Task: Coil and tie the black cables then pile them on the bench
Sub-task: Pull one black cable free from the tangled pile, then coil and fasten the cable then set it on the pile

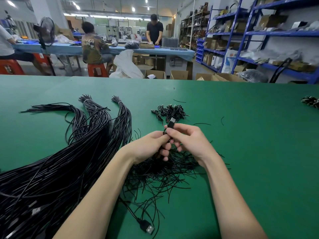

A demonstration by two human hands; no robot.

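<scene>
Over the middle of the green bench [241, 152] my two hands meet on one black USB cable [171, 124]. My left hand [151, 145] grips its coiled part. My right hand [188, 138] pinches it just below the plug, which sticks up between my fingers. A small pile of coiled, tied cables [170, 112] lies just beyond my hands. Long uncoiled cable bundles [69, 161] fan out across the left of the bench. A heap of short black tie wires [160, 171] lies under my wrists.
A loose USB plug [148, 228] lies near the front edge between my forearms. Another dark bundle [310, 101] sits at the far right edge. Beyond the bench are cardboard boxes, blue shelving [241, 33] and people working at a blue table [120, 49].
</scene>
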